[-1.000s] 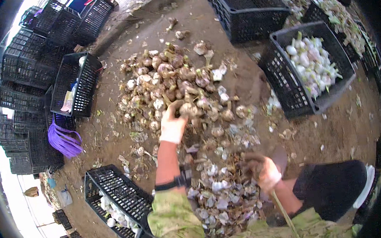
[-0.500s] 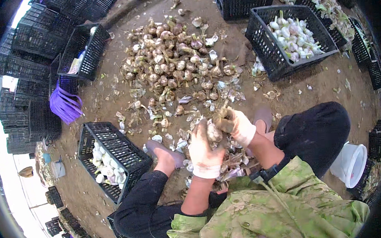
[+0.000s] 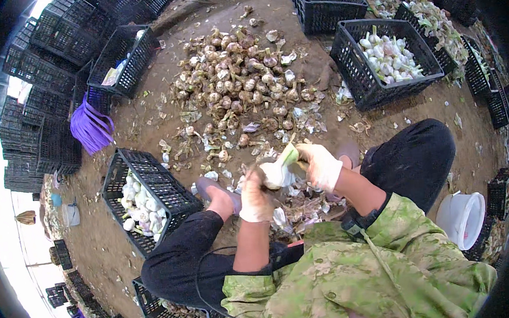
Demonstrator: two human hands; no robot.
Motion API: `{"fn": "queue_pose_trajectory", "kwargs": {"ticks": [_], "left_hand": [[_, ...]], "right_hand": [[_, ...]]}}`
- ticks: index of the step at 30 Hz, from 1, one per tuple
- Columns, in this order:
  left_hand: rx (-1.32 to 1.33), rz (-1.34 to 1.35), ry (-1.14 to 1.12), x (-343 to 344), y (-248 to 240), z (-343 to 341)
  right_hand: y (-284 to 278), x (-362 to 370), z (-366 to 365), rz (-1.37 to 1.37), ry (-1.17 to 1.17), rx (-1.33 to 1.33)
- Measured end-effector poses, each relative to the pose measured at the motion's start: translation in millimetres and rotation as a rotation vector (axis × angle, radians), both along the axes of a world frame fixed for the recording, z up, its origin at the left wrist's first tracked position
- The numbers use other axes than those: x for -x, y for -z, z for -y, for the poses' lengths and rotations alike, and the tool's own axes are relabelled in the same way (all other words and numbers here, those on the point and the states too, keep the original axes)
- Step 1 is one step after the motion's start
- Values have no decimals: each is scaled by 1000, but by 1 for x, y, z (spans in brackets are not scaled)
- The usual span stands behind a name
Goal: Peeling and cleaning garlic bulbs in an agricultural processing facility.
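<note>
My left hand, in a soiled white glove, is closed around a garlic bulb low between my knees. The bulb now shows clean white, with a pale green stem pointing up and away. At the stem side, my gloved right hand is closed, its fingers pinching at the stem and loose skin; their tips are partly hidden. Beyond both hands lies a heap of unpeeled garlic, brown and dirty. Loose skins litter the ground beneath the bulb.
A black crate of white garlic stands tilted by my left knee, another crate at the far right. Purple strips hang from a crate at the left, near stacked crates. A white bucket is right of my right knee.
The bulb has gone from brown, dirty outer skin to clean white with a pale green stem. My left hand has shifted slightly left; the view has moved a little.
</note>
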State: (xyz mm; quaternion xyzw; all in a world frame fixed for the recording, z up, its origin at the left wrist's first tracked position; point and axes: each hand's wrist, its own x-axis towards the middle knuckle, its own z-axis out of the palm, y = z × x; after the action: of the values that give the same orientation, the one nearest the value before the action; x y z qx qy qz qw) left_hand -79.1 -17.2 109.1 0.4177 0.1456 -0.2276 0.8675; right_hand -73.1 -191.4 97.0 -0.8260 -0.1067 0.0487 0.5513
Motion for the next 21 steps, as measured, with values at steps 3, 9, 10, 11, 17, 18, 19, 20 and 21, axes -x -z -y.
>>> {"fn": "queue_pose_trajectory", "kwargs": {"ticks": [3, 9, 10, 11, 17, 18, 19, 20, 21], "left_hand": [[201, -341, -109, 0, 17, 1], [-1029, 613, 113, 16, 38, 25], [-783, 404, -7, 9, 38, 30], [-481, 217, -130, 10, 35, 31], [-354, 192, -473, -17, 20, 11], [-441, 261, -385, -16, 22, 11], [-517, 382, -322, -16, 25, 11], [-643, 412, -204, -11, 31, 17], [-773, 379, -35, -4, 37, 26]], "right_hand": [[-2, 4, 5, -54, 105, -89], [16, 22, -8, 6, 172, -88], [21, 21, -12, 47, 76, 8], [24, 20, -15, -85, 52, -81], [19, -19, 21, -680, 898, -1278], [16, -17, 21, -678, 758, -1088], [13, -13, 20, -629, 698, -896], [11, -6, 17, -607, 628, -700], [11, -1, 10, -491, 547, -659]]}}
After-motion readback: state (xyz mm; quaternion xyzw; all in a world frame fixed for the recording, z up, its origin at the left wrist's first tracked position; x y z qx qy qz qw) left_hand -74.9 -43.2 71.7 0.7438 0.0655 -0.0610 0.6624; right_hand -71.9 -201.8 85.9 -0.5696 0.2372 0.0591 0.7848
